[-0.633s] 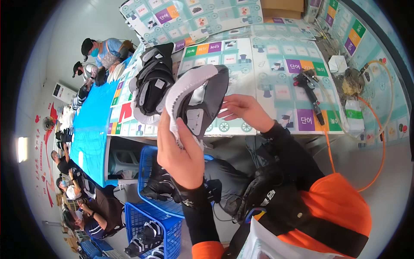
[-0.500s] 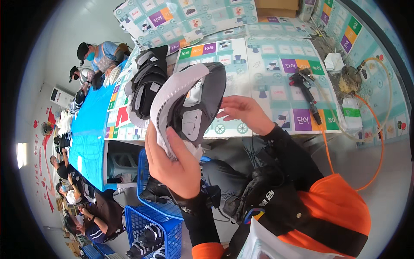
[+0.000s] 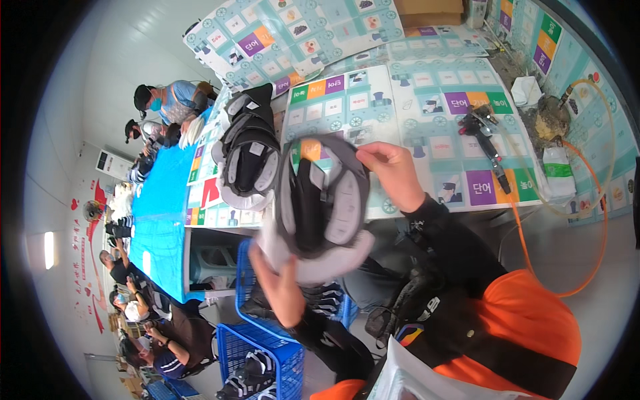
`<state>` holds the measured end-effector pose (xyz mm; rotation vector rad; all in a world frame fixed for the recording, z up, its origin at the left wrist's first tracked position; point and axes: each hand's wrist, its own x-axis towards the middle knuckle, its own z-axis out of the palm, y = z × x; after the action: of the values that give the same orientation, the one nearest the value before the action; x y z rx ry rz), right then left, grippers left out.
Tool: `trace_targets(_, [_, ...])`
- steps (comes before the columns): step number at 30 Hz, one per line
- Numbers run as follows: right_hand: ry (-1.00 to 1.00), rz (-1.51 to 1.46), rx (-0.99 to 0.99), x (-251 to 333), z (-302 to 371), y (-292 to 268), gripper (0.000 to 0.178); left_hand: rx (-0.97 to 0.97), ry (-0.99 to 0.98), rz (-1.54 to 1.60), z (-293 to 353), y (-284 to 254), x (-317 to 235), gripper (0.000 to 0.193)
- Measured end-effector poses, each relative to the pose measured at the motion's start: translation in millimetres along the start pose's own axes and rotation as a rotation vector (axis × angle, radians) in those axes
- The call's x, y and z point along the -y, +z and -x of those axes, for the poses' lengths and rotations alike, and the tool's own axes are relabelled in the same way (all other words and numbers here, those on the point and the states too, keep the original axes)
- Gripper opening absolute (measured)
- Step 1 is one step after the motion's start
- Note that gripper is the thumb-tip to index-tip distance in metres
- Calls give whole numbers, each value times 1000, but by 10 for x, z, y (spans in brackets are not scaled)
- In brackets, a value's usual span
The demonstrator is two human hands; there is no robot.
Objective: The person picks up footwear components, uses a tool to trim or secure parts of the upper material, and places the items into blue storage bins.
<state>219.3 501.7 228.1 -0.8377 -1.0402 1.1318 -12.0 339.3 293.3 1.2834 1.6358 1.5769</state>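
Observation:
Between my two hands is a grey cap (image 3: 347, 213) with a pale brim, its hollow inside facing me and the brim toward my body. My left hand (image 3: 283, 287) grips the brim at its lower left, thumb on top; some fingers are hidden or blurred. My right hand (image 3: 395, 175) pinches the cap's upper right edge between thumb and fingers. Left of it, a row of nested dark caps (image 3: 248, 160) with pale brims lies on the patterned table (image 3: 427, 150), close to the cap I hold.
A spray gun (image 3: 485, 143) with an orange hose (image 3: 523, 233) lies on the right. Nearby are a white-and-green packet (image 3: 559, 172) and crumpled white paper (image 3: 527, 91). Blue baskets (image 3: 290, 373) with dark and white striped items stand below. Several people sit beyond a blue-covered table (image 3: 160, 223).
The cap has turned so its inside faces me and its brim points toward my body. My right hand now pinches its edge; my left hand has shifted down with the brim.

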Motion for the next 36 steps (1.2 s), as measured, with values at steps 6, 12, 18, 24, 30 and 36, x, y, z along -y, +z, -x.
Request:
trace_targets(6, [-386, 498, 363, 243, 558, 396, 2, 186, -143, 145, 476, -42, 386, 92])
trace_targets(12, [-132, 433, 556, 176, 842, 441, 4, 18, -36, -32, 621, -198, 714, 34])
trace_targets(18, [304, 315, 754, -111, 1055, 325, 13, -27, -66, -48, 942, -222, 924, 25])
trace_targets(24, [495, 197, 924, -83, 983, 288, 16, 33, -26, -161, 1031, -337, 731, 24])
trace_targets(30, [507, 216, 1023, -5, 938, 357, 19, 117, -27, -108, 808, -495, 582, 20])
trace_targets(36, [600, 195, 1028, -63, 888, 377, 17, 41, 123, -459, 826, -303, 406, 8])
